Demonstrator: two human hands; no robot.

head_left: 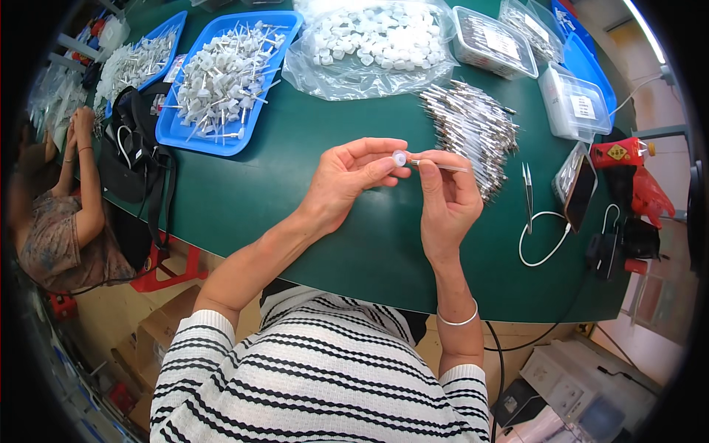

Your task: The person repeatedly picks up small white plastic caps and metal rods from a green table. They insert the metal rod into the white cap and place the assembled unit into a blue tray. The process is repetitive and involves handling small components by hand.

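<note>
My left hand (334, 181) pinches a small round white plastic cap (399, 158) between thumb and fingers. In my right hand (448, 210) a thin clear rod with a metal end (447, 167) is held between thumb and forefinger. Its metal end points at the cap; whether the two touch I cannot tell. Just beyond my right hand lies a heap of similar thin rods with metal ends (480, 133). White caps (377, 37) sit in an open clear plastic bag (325, 83) at the far middle.
On the green table (295, 229), a blue tray (164, 131) holds rods with white caps. Tweezers (527, 190), a phone (582, 188) and a white cable (526, 255) lie to the right. Plastic boxes (493, 44) stand at the back. Another person (70, 221) sits at left by a black bag (122, 166).
</note>
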